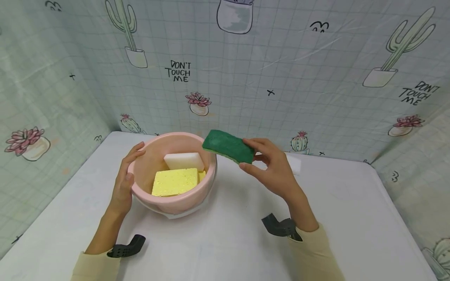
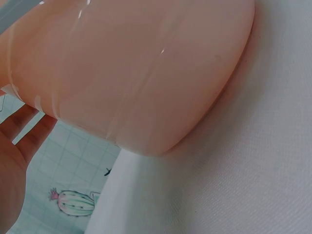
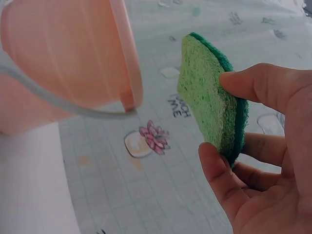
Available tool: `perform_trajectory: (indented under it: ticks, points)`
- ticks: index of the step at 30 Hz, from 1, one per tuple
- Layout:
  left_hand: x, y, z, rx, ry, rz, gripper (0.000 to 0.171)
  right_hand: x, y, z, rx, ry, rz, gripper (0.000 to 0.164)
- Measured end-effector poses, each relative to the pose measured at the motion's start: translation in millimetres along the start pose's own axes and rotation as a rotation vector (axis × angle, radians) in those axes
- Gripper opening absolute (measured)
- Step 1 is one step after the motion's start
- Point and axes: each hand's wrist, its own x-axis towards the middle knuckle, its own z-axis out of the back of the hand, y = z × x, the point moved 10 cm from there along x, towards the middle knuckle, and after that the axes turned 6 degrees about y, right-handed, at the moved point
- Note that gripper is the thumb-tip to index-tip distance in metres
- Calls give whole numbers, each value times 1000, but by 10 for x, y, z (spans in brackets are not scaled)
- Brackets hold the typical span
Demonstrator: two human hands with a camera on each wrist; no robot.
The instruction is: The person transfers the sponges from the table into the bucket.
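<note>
A pink bucket (image 1: 190, 195) stands on the left side of the table, tilted in the head view so its inside shows. My left hand (image 1: 122, 187) holds its left side at the rim; in the left wrist view, two fingers (image 2: 36, 136) lie against the outer wall. Inside are a yellow sponge (image 1: 175, 182), part of another yellow piece (image 1: 202, 175) and a white block-shaped sponge (image 1: 183, 160). Just right of the rim, my right hand (image 1: 272, 166) pinches a scouring sponge (image 1: 228, 146) between thumb and fingers. Its dark green side faces up; the light green side (image 3: 202, 87) shows in the right wrist view.
The bucket's pale handle (image 1: 175, 215) hangs down in front. Behind my right hand a white object (image 1: 294, 164) lies on the white table (image 1: 225, 242), partly hidden. A cactus-print cloth (image 1: 246, 78) rises behind and along both sides.
</note>
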Motion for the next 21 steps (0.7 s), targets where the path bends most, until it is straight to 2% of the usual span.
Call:
perform_trajectory:
  ticks: [7,16,21]
  points:
    - [5,-58,-15,-31,6,-35,57,135,91,-315,-38,89,9,55]
    - [4,2,-6,3,0,15,60,314,292,-650,-56,163,74,55]
    - [5,4,-1,0,2,-1,61,391,390,-840,-104,215,110,58]
